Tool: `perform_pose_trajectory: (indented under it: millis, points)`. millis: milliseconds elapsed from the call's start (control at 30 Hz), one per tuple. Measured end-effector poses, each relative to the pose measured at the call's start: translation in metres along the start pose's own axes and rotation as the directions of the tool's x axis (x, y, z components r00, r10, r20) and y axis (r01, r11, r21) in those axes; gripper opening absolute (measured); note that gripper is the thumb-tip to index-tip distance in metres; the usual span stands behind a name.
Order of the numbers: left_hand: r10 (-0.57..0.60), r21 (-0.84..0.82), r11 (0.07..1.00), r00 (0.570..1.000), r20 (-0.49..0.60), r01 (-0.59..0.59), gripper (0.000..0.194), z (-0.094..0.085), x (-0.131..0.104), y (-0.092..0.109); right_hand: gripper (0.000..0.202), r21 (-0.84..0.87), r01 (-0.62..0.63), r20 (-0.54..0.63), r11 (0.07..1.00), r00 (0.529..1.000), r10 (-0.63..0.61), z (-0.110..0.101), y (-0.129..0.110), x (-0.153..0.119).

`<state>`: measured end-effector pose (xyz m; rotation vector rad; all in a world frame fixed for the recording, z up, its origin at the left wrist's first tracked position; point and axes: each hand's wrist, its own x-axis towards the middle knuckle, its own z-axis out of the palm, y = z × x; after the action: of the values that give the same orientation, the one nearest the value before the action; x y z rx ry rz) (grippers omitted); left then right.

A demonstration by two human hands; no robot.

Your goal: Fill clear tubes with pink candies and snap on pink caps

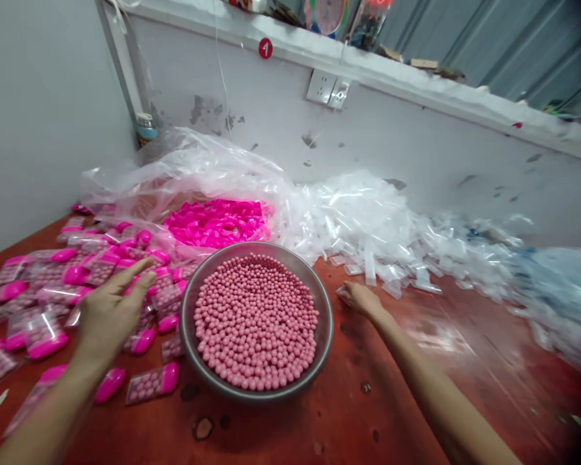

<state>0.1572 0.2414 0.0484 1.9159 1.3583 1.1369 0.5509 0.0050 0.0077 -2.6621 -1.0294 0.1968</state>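
A metal bowl (330, 323) full of round pink beads (259, 316) stands before me. To its left, my left hand (113, 310) hovers over filled clear cases with bright pink caps (145, 382), thumb and fingers apart; nothing shows between them. My right hand (362, 298), right of the bowl, has its fingers closed around a small clear plastic case (343, 294), partly hidden by the fingers. Loose clear empty cases (392, 287) lie beyond that hand. Behind the bowl, many loose bright pink caps (217, 223) lie in an open clear plastic bag (184, 158).
The red table (368, 420) meets a stained wall (271, 129) at the back. A white-covered shelf (290, 39) runs overhead with items on it. Sockets (321, 86) sit below the shelf. A jar (146, 129) stands in the back left corner. Heaped clear plastic (561, 278) extends rightward.
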Motion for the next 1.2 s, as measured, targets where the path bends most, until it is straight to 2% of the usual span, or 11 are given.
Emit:
perform_pose_trajectory:
  millis: [133, 267, 333, 433, 533, 733, 867, 967, 1033, 1067, 1200]
  points:
    - [0.117, -0.213, 0.974, 0.979, 0.168, -0.08, 0.031, 0.021, -0.024, 0.027, 0.017, 0.009, 0.102, 0.04, 0.995, 0.994, -0.102, 0.001, -0.005, 0.001]
    - [0.175, -0.375, 0.925, 0.95, 0.259, -0.069, 0.032, 0.042, -0.037, 0.041, 0.028, 0.073, 0.33, -0.026, 0.941, 0.944, -0.329, -0.018, -0.052, -0.001]
    - [0.184, -0.378, 0.922, 0.951, 0.25, -0.079, 0.031, 0.049, -0.038, 0.041, 0.027, 0.086, 0.574, -0.052, 0.814, 0.819, -0.572, -0.024, -0.089, -0.005]
    - [0.182, -0.347, 0.933, 0.957, 0.224, -0.096, 0.029, 0.051, -0.038, 0.038, 0.024, 0.006, 0.765, 0.159, 0.644, 0.635, -0.756, -0.016, -0.142, -0.008]
    - [0.182, -0.331, 0.938, 0.958, 0.22, -0.102, 0.028, 0.051, -0.037, 0.035, 0.022, -0.032, 0.826, 0.313, 0.562, 0.542, -0.78, 0.012, -0.179, -0.005]
    - [0.188, -0.33, 0.937, 0.961, 0.204, -0.114, 0.028, 0.052, -0.038, 0.031, 0.013, 0.215, 0.854, 0.401, 0.474, 0.365, -0.84, 0.063, -0.222, -0.015]
    - [0.175, -0.34, 0.935, 0.963, 0.203, -0.098, 0.03, 0.052, -0.038, 0.03, 0.008, 0.389, 0.748, 0.355, 0.538, 0.417, -0.837, 0.059, -0.229, -0.027]
    - [0.175, -0.354, 0.931, 0.96, 0.217, -0.09, 0.031, 0.049, -0.038, 0.033, 0.014, 0.748, 0.338, 0.355, 0.571, 0.523, -0.775, 0.043, -0.224, -0.031]
    - [0.174, -0.371, 0.926, 0.949, 0.262, -0.068, 0.033, 0.047, -0.037, 0.037, 0.016, 0.884, 0.02, 0.37, 0.466, 0.58, -0.726, 0.034, -0.22, -0.035]
    - [0.171, -0.378, 0.925, 0.94, 0.296, -0.049, 0.034, 0.046, -0.037, 0.039, 0.017, 0.908, -0.056, 0.362, 0.415, 0.603, -0.711, 0.031, -0.218, -0.037]
    - [0.195, -0.398, 0.917, 0.885, 0.423, -0.012, 0.028, 0.047, -0.037, 0.048, 0.015, 0.94, -0.059, 0.284, 0.336, 0.684, -0.672, 0.025, -0.215, -0.046]
